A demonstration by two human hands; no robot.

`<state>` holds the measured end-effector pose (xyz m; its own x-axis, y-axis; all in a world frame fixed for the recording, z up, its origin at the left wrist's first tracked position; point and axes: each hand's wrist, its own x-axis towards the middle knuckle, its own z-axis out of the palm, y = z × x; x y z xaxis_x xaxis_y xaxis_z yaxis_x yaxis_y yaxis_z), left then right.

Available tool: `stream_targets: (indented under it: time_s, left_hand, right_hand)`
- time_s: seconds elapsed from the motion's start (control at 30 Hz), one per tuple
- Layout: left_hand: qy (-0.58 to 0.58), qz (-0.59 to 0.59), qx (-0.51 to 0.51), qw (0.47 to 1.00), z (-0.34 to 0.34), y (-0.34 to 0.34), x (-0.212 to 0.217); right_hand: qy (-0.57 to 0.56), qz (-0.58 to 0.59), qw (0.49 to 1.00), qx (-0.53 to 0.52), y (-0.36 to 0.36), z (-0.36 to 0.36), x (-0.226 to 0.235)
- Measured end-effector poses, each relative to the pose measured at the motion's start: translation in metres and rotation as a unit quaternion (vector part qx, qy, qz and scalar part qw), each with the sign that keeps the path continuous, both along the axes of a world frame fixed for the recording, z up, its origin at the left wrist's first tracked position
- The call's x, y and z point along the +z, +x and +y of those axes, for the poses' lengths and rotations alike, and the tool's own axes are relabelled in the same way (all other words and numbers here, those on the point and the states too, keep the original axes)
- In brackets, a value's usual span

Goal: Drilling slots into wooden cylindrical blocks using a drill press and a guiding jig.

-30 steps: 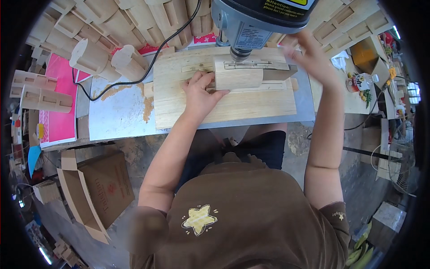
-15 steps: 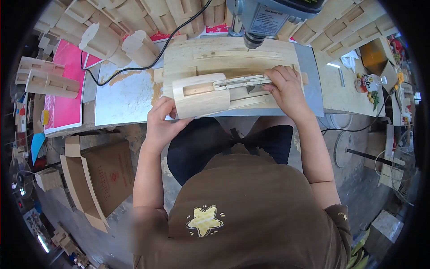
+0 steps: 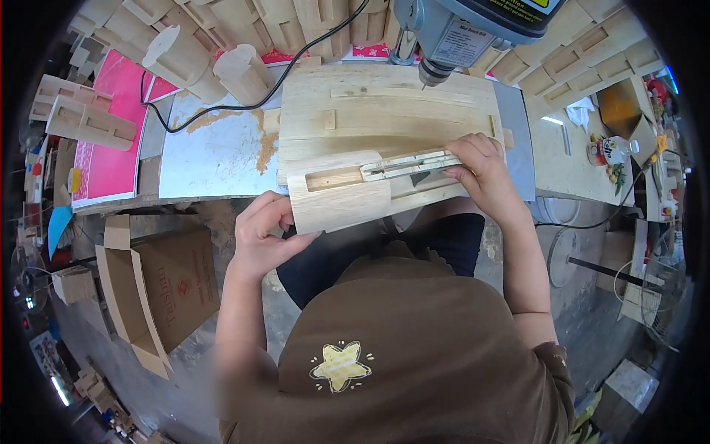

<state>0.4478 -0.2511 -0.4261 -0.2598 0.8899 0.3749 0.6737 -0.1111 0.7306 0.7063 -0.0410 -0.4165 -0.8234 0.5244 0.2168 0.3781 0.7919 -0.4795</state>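
A pale wooden block (image 3: 340, 203) with a rounded side and a long rectangular slot lies across the near edge of the wooden board, slightly tilted. My left hand (image 3: 262, 229) grips its left end, thumb along the near lower edge and fingers at the end face. My right hand (image 3: 479, 172) pinches the right end of a narrow pale wooden strip jig (image 3: 410, 164), built of parallel slats. The jig's left end sits at the right part of the slot. A small dark triangular piece shows beneath the jig; what it belongs to I cannot tell.
Behind the block, the wooden board (image 3: 392, 111) carries thin strips, under a grey bench drill (image 3: 458, 37). A black cable (image 3: 259, 103) crosses the left of the bench. Slotted wooden blocks (image 3: 177, 63) are stacked at the back. A cardboard box (image 3: 174, 288) stands on the floor at left.
Both hands have drawn the block and the strip jig toward my body, over the board's near edge. The jig remains at the slot, and the whole view has shifted a little.
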Motion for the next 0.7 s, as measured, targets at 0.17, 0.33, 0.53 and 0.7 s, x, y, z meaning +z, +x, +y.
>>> stream_targets:
  time_s: [0.17,0.33,0.53,0.7]
  left_hand:
    - [0.056,-0.043,0.062,0.996,-0.006,-0.015,-0.017]
    - [-0.008,-0.341,0.175,0.924,-0.003,-0.028,-0.011]
    - [-0.113,-0.546,0.17,0.812,0.043,-0.001,0.0]
    - [-0.167,-0.57,0.147,0.791,0.052,0.002,-0.02]
  right_hand:
    - [0.032,0.029,0.998,-0.043,0.036,0.032,-0.005]
    - [0.097,-0.032,0.99,-0.097,0.053,0.043,0.017]
    - [0.045,0.011,0.996,-0.075,0.024,0.016,-0.01]
    - [0.051,0.018,0.995,-0.085,0.02,0.008,-0.009]
